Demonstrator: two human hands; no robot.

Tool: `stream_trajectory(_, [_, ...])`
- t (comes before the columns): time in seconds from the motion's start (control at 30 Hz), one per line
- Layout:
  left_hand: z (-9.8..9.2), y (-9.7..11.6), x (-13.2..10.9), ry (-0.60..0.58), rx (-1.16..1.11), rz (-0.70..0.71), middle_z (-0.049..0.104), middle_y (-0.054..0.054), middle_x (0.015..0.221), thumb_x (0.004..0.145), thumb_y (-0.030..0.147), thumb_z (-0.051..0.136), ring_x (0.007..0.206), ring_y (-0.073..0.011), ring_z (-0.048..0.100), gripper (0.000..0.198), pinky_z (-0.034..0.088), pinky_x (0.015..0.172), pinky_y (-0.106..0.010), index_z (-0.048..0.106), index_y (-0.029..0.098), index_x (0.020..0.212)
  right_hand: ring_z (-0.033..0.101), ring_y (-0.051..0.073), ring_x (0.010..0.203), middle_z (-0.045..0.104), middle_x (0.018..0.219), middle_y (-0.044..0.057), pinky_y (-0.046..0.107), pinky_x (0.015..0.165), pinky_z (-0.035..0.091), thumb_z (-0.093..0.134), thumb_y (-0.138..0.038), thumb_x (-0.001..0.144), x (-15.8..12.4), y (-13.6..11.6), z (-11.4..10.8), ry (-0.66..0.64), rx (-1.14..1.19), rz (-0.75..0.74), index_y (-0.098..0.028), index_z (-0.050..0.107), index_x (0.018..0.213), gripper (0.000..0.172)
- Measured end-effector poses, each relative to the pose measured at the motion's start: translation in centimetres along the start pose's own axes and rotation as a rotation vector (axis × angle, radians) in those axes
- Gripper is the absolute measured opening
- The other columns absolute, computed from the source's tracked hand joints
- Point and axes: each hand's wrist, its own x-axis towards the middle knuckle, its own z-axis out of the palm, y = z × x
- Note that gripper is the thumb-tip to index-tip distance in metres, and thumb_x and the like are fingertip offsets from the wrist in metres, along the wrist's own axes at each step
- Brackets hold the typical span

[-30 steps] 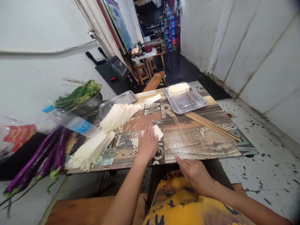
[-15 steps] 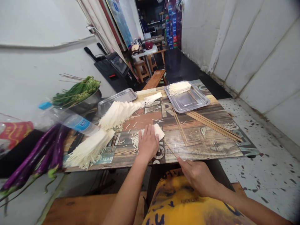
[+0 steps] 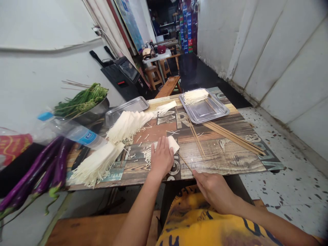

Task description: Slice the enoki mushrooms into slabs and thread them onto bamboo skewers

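My left hand (image 3: 162, 155) lies flat, fingers stretched out, on a bunch of enoki mushrooms (image 3: 173, 145) on the table. My right hand (image 3: 211, 186) pinches a thin wooden skewer (image 3: 185, 161) at the table's near edge; the skewer's far end meets the cut end of that bunch. How deep it goes in is hidden. To the left lie a fanned row of enoki bunches (image 3: 128, 125) and another pile of enoki (image 3: 98, 164). A single bunch (image 3: 166, 108) sits farther back, with a skewer by it.
A clear tray (image 3: 204, 112) holds skewered enoki, with several bare skewers (image 3: 233, 136) beside it. Another tray (image 3: 138, 104), a water bottle (image 3: 84, 135), a metal bowl (image 3: 96, 111) of greens, a knife (image 3: 81, 158) and eggplants (image 3: 33, 174) crowd the left.
My right hand has moved very slightly left toward the bunch with the skewer. The left hand stays in place on the mushrooms. The view has shifted a little.
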Motion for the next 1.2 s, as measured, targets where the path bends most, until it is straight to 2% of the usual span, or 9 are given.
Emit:
stream_trajectory(0.23, [-0.2,0.1,0.0,-0.007,0.023,0.002,0.027,-0.009,0.152,0.095,0.03,0.021,0.141,-0.0215,0.023,0.054,0.02,0.114,-0.05,0.03,0.009,0.144,0.062,0.016,0.061,0.067,0.072,0.005,0.027,0.053,0.036,0.045,-0.007,0.087,0.3,-0.3,0.2,-0.035,-0.023,0.005,-0.005,0.059,0.111,0.028])
stream_trajectory(0.5, [-0.3,0.1,0.0,-0.015,0.027,0.002,0.03,-0.01,0.151,0.095,0.03,0.023,0.141,-0.0222,0.023,0.054,0.021,0.114,-0.05,0.03,0.009,0.144,0.061,0.016,0.056,0.066,0.067,0.006,0.028,0.048,0.032,0.05,-0.005,0.082,0.6,-0.6,1.5,0.006,-0.176,-0.034,-0.001,0.06,0.113,0.033])
stream_trajectory(0.77, [-0.3,0.1,0.1,-0.018,0.013,-0.005,0.028,-0.007,0.152,0.095,0.031,0.024,0.141,-0.0231,0.023,0.054,0.02,0.114,-0.05,0.029,0.009,0.144,0.062,0.015,0.059,0.068,0.071,0.009,0.026,0.048,0.033,0.048,-0.006,0.084,1.5,-1.5,0.9,-0.1,-0.217,0.013,-0.003,0.061,0.116,0.035])
stream_trajectory(1.0, [-0.3,0.0,0.1,-0.018,0.002,-0.004,0.027,-0.007,0.152,0.095,0.031,0.024,0.141,-0.0228,0.023,0.054,0.021,0.113,-0.051,0.029,0.01,0.144,0.064,0.017,0.058,0.069,0.073,0.012,0.025,0.046,0.035,0.052,-0.001,0.077,2.5,-2.2,0.3,-0.149,-0.261,0.01,-0.001,0.059,0.118,0.041])
stream_trajectory(1.2, [-0.3,0.1,0.2,-0.025,-0.013,-0.014,0.028,-0.008,0.152,0.095,0.031,0.024,0.141,-0.023,0.024,0.054,0.021,0.113,-0.051,0.029,0.01,0.144,0.067,0.019,0.063,0.07,0.077,0.014,0.026,0.047,0.039,0.053,-0.002,0.079,3.2,-2.8,-0.1,-0.218,-0.272,0.041,-0.001,0.058,0.12,0.042])
